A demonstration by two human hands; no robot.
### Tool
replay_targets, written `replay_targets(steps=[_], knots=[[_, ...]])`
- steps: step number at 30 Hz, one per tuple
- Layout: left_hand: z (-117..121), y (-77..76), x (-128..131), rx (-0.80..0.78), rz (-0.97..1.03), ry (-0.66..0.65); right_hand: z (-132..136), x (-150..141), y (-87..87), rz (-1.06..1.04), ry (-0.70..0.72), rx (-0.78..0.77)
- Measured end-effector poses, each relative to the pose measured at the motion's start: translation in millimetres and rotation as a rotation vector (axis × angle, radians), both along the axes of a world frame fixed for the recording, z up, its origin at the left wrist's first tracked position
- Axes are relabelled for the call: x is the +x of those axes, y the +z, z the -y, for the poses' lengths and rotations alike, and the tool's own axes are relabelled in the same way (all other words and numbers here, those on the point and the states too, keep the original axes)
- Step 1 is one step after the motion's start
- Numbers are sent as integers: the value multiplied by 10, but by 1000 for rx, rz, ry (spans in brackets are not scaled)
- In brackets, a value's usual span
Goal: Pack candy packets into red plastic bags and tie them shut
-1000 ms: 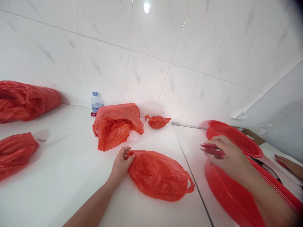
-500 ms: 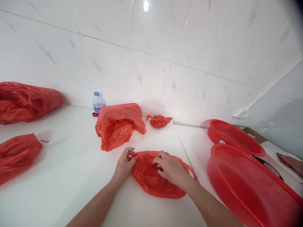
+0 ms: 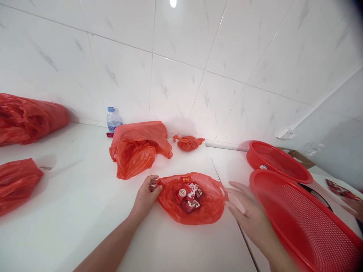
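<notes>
A red plastic bag [image 3: 210, 215] lies on the white table with its mouth spread wide. Inside it sit several small red and white wrapped packets [image 3: 190, 197], some printed with lettering. My left hand [image 3: 147, 194] pinches the bag's left rim between thumb and fingers. At the opposite end, my right hand [image 3: 246, 207] has its fingers apart around the bag's right handle; it is slightly blurred, and whether it touches the plastic I cannot tell.
Behind are a heap of red bags [image 3: 138, 147], a small tied red bag [image 3: 189, 143] and a water bottle [image 3: 113, 120]. More red bags [image 3: 31, 119] lie left. Red mesh baskets [image 3: 300, 215] stand right, near another person's hand [image 3: 353, 206].
My right hand has come out of the bag and moved right to its handle, uncovering the packets. The left hand keeps its pinch. The view has shifted slightly.
</notes>
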State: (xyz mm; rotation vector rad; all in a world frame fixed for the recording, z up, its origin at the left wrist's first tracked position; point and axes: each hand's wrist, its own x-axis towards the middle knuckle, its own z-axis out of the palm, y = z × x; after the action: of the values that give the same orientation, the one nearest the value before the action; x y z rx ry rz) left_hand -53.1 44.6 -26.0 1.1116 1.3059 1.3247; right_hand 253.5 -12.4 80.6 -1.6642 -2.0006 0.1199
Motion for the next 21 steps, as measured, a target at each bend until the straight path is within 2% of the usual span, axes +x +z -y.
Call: replay_targets(steps=[3,5,7,9,11,13,16,21], knots=[[8,-8,-3,0,-15,-11,130,372,-5,109,-183,196],[15,1,-3,0,-16,-11,190,633,-45,237,-298,252],[18,13,-2,4,-28,5,239,853,-118,334,-422,173],[15,19,-2,5,-54,10,297,974,-209,384,-528,-15],[7,17,-5,8,-77,7,378,965,-298,411,-555,-235],[-7,12,-7,6,-102,7,471,845,-377,444,-516,-364],[-33,21,-6,-38,-140,13,583,614,-480,507,-442,-332],[-25,110,9,-63,-186,12,669,474,-563,512,-466,-315]])
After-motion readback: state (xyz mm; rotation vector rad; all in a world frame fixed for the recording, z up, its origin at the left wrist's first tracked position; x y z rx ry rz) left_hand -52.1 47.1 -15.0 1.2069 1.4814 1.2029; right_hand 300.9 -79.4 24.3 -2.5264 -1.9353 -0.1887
